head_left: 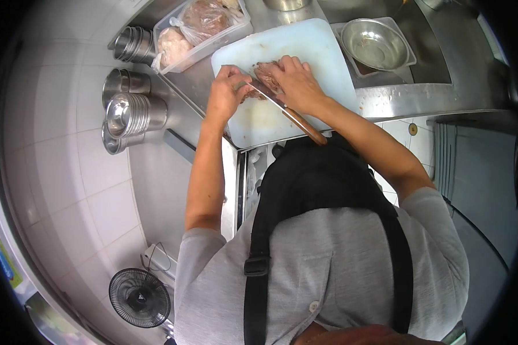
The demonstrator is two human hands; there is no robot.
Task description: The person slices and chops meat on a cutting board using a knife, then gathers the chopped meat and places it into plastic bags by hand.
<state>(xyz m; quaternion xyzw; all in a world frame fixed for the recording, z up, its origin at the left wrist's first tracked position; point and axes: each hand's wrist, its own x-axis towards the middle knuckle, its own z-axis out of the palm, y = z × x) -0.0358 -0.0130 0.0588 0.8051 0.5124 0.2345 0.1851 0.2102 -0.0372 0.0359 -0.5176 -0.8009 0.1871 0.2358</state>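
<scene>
A knife (266,92) with a wooden handle slants across the white cutting board (259,126), its handle reaching past the near edge towards my apron. My left hand (227,92) has its fingers pinched together at the blade's tip end; what lies between them is hidden. Across the blade, my right hand (299,85) is closed over a piece of brown cooked-looking meat (266,76), pressing it on the board. Smaller meat bits (253,95) lie below the blade, beside my left fingers. Neither hand is on the knife's handle.
A plastic tub (236,30) with bagged meat stands beyond the board at left. Stacked metal bowls (133,115) line the tiled wall. To the right a metal bowl (374,43) sits in a square container, near the steel counter's rim (420,99). A fan (139,298) is at lower left.
</scene>
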